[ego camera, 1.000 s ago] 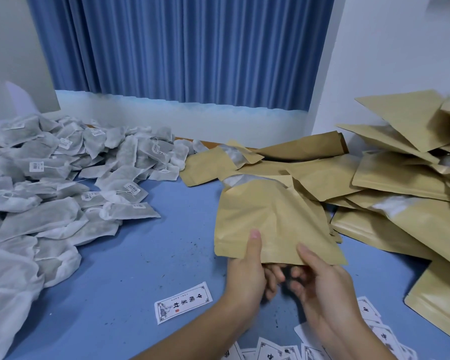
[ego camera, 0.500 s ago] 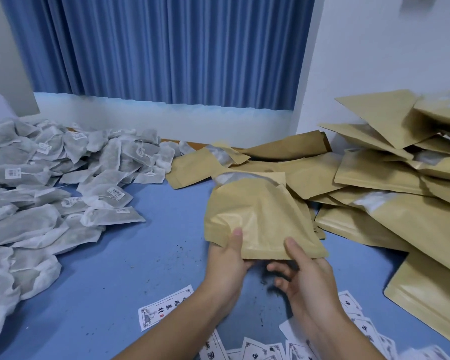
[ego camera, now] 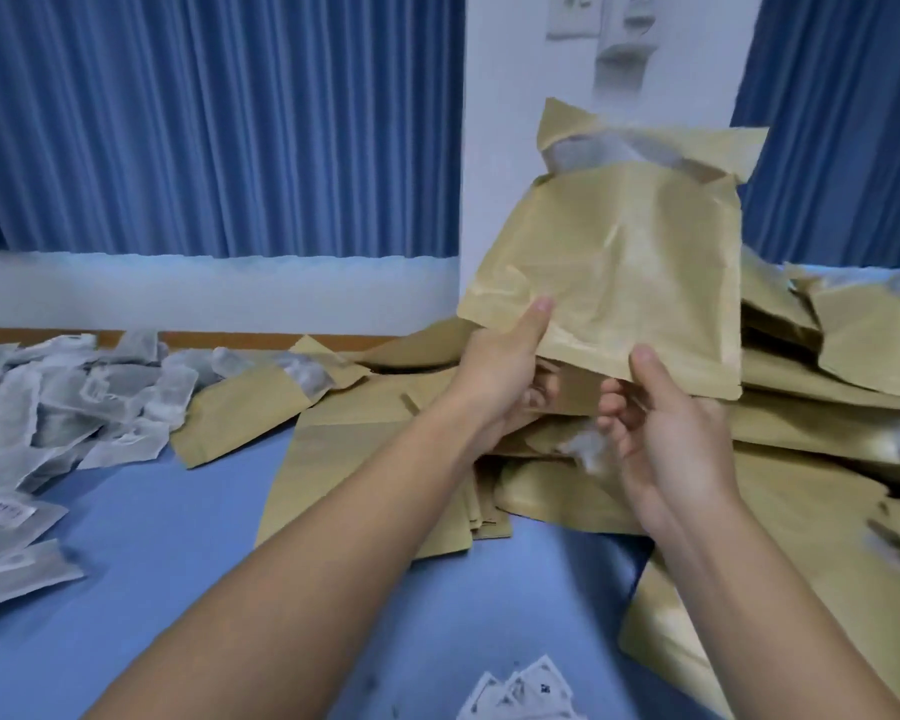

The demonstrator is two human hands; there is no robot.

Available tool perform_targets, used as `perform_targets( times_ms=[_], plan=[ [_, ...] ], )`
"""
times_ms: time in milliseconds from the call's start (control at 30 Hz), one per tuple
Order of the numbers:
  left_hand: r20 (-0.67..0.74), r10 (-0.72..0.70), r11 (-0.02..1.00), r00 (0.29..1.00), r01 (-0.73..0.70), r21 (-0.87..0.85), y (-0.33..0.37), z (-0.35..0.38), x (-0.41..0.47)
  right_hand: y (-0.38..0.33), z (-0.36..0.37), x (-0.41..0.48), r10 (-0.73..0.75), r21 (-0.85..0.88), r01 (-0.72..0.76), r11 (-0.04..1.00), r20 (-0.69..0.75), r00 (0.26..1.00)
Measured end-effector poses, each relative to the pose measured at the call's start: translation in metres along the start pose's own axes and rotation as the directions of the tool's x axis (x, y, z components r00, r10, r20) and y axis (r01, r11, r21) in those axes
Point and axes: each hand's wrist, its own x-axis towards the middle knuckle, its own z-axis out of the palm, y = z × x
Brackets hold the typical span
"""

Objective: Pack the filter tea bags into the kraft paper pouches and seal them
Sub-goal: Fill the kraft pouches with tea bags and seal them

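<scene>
We hold one kraft paper pouch (ego camera: 619, 272) upright in the air above the blue table (ego camera: 152, 537), mouth at the top. The mouth gapes open, showing a silvery lining inside. Our left hand (ego camera: 505, 371) pinches the pouch's lower left corner, thumb flat on the front face and fingers curled behind it. Our right hand (ego camera: 666, 423) grips the bottom edge nearer the middle, thumb on the front and the other fingers curled below and behind. Beneath and to the right of the held pouch lies a loose heap of more kraft pouches (ego camera: 827, 366), overlapping at all angles, some spilling leftward across the table. A heap of white filter tea bags (ego camera: 63, 402) lies at the left edge, well apart from our hands. A few small printed labels (ego camera: 520, 688) lie near the bottom edge between our forearms. Pleated blue curtains (ego camera: 204, 122) hang behind
</scene>
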Motion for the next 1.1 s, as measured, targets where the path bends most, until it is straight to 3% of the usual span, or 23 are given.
perform_targets(
  times_ms=[67,133,267,300,367,433,467,567,700,767,867,933,1100],
  plan=[
    [-0.008,-0.071,0.997,0.997,0.071,0.005,-0.003,0.017,0.028,-0.007,-0.004,0.027,-0.011,-0.029,0.010,1.000,-0.060,0.998],
    [-0.021,-0.137,0.986,0.990,0.135,-0.098,-0.007,0.031,0.048,-0.008,-0.006,0.050,-0.012,-0.016,0.011,1.000,-0.100,0.995],
    [0.108,-0.022,0.864,0.994,0.073,-0.498,-0.017,0.049,0.069,-0.013,-0.005,0.095,0.084,0.302,-0.063,0.951,-0.058,0.995],
    [0.111,0.014,0.854,0.994,0.046,-0.519,-0.020,0.049,0.070,-0.013,-0.005,0.105,0.107,0.362,-0.084,0.929,-0.045,0.993],
    [0.037,0.083,0.929,0.996,-0.064,-0.365,-0.030,0.043,0.064,-0.007,-0.002,0.113,0.102,0.305,-0.100,0.947,0.007,0.995],
    [-0.089,0.221,0.975,0.971,-0.222,-0.004,-0.043,0.023,0.052,0.010,0.002,0.107,0.074,0.080,-0.081,0.993,0.089,0.993],
    [-0.117,0.309,0.942,0.944,-0.287,0.176,-0.052,0.008,0.044,0.022,0.002,0.100,0.059,-0.065,-0.051,0.997,0.123,0.991],
    [-0.090,0.443,0.740,0.892,-0.307,0.599,-0.081,-0.051,0.017,0.064,0.001,0.069,0.050,-0.394,0.069,0.917,0.283,0.958],
    [0.021,0.388,0.337,0.921,-0.163,0.927,-0.107,-0.135,-0.023,0.120,0.002,0.019,0.155,-0.669,0.325,0.668,0.553,0.819],
    [0.077,0.259,0.182,0.963,-0.127,0.975,-0.113,-0.171,-0.038,0.140,0.002,0.002,0.198,-0.725,0.536,0.432,0.656,0.728],
    [0.134,-0.042,-0.076,0.990,-0.137,0.988,-0.120,-0.209,-0.055,0.156,0.002,-0.014,0.302,-0.615,0.780,0.117,0.770,0.562],
    [0.157,-0.122,-0.198,0.980,-0.179,0.964,-0.122,-0.226,-0.062,0.162,0.001,-0.023,0.399,-0.547,0.837,0.000,0.768,0.502],
    [0.379,-0.084,-0.466,0.922,-0.372,0.803,-0.111,-0.232,-0.071,0.165,0.001,-0.037,0.456,-0.429,0.882,-0.192,0.757,0.468]
  ],
)
